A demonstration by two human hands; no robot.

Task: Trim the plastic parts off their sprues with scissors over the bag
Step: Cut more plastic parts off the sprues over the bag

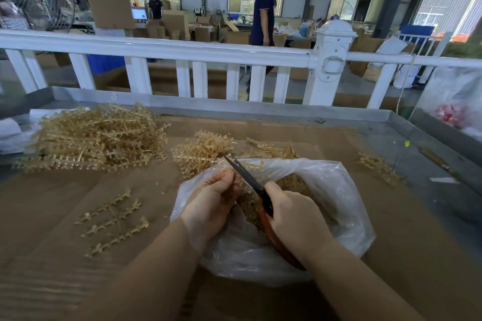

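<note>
The left hand (pixel 212 199) has its fingers curled tight round a small piece of sprue (pixel 230 185), pinching it just above the open mouth of the bag (pixel 336 190). The right hand (pixel 294 212) is wrapped round the orange handles of the scissors (pixel 247 177), whose dark blades lie nearly closed and point up and away, crossing right beside the left fingertips (pixel 229 173). Below both hands the bag holds a heap of trimmed parts (pixel 294 185).

Beyond the bag sits a small heap of untrimmed sprues (pixel 200 150); a far bigger pile (pixel 99 135) lies to the left, and one flat sprue (pixel 114 221) rests on the cardboard (pixel 52 203) near the left forearm.

The blades run so close to the pinching fingers that a hurried snip could nick them. Parts cut near the bag's rim may well jump out onto the cardboard.
</note>
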